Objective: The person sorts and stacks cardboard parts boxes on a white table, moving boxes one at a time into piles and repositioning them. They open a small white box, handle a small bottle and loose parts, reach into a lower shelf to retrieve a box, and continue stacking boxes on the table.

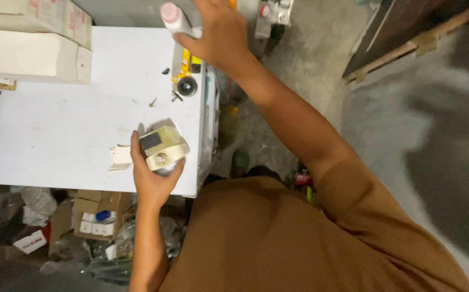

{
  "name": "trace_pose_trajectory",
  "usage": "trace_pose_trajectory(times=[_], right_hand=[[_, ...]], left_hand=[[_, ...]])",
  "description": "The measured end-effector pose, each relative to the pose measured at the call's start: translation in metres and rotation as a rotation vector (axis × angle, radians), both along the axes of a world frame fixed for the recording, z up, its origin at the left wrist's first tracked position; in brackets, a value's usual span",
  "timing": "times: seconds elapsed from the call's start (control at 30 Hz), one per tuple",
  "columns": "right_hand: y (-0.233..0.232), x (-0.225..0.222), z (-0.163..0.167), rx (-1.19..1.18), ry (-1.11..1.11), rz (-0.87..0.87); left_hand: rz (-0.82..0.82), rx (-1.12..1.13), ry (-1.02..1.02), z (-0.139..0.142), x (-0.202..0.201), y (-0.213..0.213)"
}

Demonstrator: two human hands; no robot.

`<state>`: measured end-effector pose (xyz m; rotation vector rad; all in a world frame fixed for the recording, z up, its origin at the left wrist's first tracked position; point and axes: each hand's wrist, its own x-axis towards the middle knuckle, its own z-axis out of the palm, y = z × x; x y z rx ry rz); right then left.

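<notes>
My left hand (151, 176) grips a cream-coloured plastic device (163, 147) with a dark face and a round metal end, resting near the front right corner of the white table (61, 130). My right hand (218, 35) is stretched out to the table's far right edge and is closed around a white bottle with a pink cap (174, 17). A torn piece of white card (120, 157) lies just left of the device.
A yellow and black tool (185, 75) lies along the table's right edge, with small screws (153, 101) nearby. White cardboard boxes (32, 40) stand at the far left. An open box of small parts (96, 213) and clutter sit on the floor below.
</notes>
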<state>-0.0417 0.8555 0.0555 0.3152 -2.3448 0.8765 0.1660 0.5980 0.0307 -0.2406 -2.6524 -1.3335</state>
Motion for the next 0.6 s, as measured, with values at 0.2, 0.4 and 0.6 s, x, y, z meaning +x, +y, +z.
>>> trace_pose_trajectory(times=[0.2,0.4,0.6], right_hand=[[-0.003,-0.025,-0.035,-0.118,-0.042,-0.003],[-0.007,-0.035,-0.048,-0.172,0.034,0.029],[-0.003,-0.035,-0.039,-0.151,0.028,0.126]], left_hand=[[0.011,0.063,-0.019,-0.023,0.007,0.005],[0.015,0.004,-0.010,-0.033,0.008,0.009],[0.025,-0.002,0.020,-0.039,0.009,0.010]])
